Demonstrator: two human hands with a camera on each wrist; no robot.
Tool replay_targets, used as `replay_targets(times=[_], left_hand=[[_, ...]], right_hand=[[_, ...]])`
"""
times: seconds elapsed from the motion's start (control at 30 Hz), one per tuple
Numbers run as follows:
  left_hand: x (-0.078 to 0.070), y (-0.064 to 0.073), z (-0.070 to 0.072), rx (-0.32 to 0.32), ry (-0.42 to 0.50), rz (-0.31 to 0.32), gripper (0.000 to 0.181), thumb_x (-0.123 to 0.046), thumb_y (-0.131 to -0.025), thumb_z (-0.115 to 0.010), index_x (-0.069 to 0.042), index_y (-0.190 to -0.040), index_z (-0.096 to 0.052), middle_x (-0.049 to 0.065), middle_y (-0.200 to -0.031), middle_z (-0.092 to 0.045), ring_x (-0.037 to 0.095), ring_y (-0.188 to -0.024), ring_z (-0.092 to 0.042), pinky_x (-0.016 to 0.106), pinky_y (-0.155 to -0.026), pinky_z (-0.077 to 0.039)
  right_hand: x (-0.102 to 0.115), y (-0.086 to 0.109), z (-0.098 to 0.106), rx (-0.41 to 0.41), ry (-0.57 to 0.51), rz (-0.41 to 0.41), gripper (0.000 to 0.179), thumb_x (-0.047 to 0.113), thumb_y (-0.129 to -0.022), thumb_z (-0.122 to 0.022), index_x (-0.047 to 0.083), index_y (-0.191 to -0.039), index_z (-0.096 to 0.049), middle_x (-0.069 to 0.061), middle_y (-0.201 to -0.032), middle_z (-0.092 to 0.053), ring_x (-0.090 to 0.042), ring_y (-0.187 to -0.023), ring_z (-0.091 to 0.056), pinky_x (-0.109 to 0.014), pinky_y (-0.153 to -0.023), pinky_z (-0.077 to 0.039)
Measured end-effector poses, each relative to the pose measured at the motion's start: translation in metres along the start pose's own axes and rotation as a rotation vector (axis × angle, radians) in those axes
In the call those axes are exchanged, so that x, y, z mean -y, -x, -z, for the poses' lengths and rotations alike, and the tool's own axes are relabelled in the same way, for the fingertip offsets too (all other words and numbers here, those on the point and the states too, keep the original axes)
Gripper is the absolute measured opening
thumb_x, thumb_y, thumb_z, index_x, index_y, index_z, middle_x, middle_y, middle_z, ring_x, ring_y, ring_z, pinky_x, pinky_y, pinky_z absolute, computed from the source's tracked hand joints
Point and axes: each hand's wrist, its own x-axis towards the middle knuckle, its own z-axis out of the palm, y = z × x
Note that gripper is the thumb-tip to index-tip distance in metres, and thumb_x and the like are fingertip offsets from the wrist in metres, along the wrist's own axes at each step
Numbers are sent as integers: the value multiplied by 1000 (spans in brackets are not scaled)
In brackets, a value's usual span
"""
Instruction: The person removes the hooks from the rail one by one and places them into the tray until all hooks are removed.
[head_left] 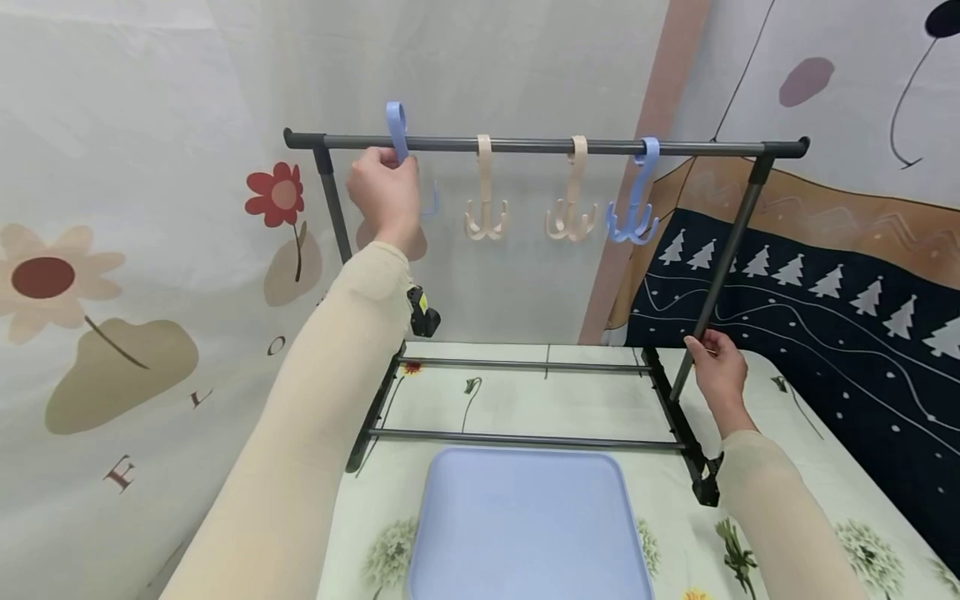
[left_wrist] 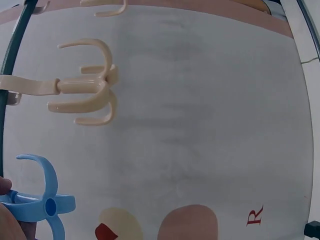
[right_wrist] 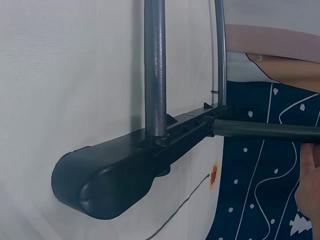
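At the left end of the rack's top bar, my left hand pinches a blue hook hanger, its loop standing partly above the bar. Its prongs show in the left wrist view, beyond the fingers. To the right hang two beige hook hangers and another blue hook hanger, all with prongs down. My right hand grips the right upright of the dark rack low down, thumb and fingers around the pole.
A blue tray lies on the flower-patterned tablecloth in front of the rack. Two lower rods join the rack's black feet. Behind hang a pale patterned curtain and a dark cloth with white trees.
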Motion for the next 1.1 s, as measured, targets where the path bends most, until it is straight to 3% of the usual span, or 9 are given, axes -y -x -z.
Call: replay_targets(times=[0.07,0.3,0.6,0.83,1.1], left_hand=[[-2,0,1,-4,4,-24,18,-16,-91,-68,-5,-104,-73,7,-101,-73,15,-91,-63,24,-85,-46],[1,6,11,46,81,6,21,-19,-92,-71,-7,-109,-72,5,-105,-72,13,-94,-64,26,-86,-49],[14,19,27,91,108,-7,29,-23,-92,-72,-5,-115,-69,8,-111,-71,15,-98,-66,28,-90,-52],[39,35,36,135,77,-11,28,-19,-93,-72,-6,-117,-70,8,-110,-71,16,-99,-66,31,-92,-52],[77,62,45,235,45,-28,29,-21,-92,-73,-2,-114,-69,12,-106,-70,21,-96,-67,37,-89,-54]], right_hand=[[0,0,1,-1,2,1,47,37,-102,-55,6,-137,-53,-12,-131,-58,-20,-113,-57,-30,-88,-49],[2,0,3,-6,21,9,48,39,-102,-54,5,-135,-54,-13,-131,-59,-20,-107,-56,-30,-86,-48],[3,0,7,-7,26,9,47,38,-102,-54,4,-134,-54,-14,-131,-59,-23,-109,-55,-32,-86,-47],[0,-1,4,0,30,4,48,40,-102,-53,4,-134,-54,-15,-131,-59,-26,-113,-57,-33,-86,-47],[-2,-1,0,6,42,40,45,37,-102,-54,2,-132,-54,-16,-129,-60,-29,-114,-57,-32,-81,-45]])
